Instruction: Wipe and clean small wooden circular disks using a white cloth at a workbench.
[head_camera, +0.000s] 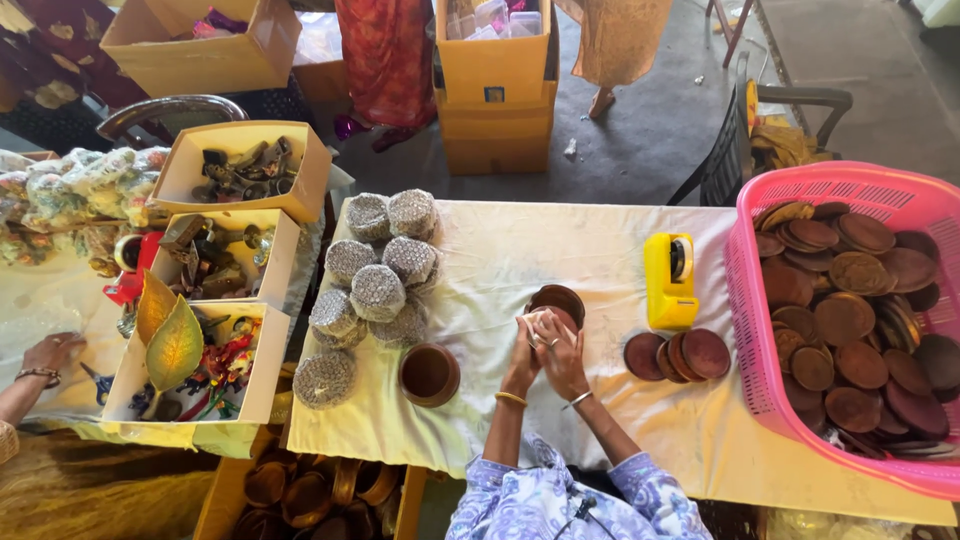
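At your far left, three cardboard boxes (240, 170) hold small metal bits and coloured trinkets, sorted apart. Net-wrapped bundles (378, 270) are piled beside an empty clay bowl (429, 374). Your left hand (522, 352) and right hand (562, 355) meet mid-worktop (600, 250), fingers closed around a small pale wrapped piece (540, 322) over a brown dish (557, 300). Further right, a yellow tape dispenser (670, 280), loose brown discs (680, 355), then a pink basket (750, 300) full of them.
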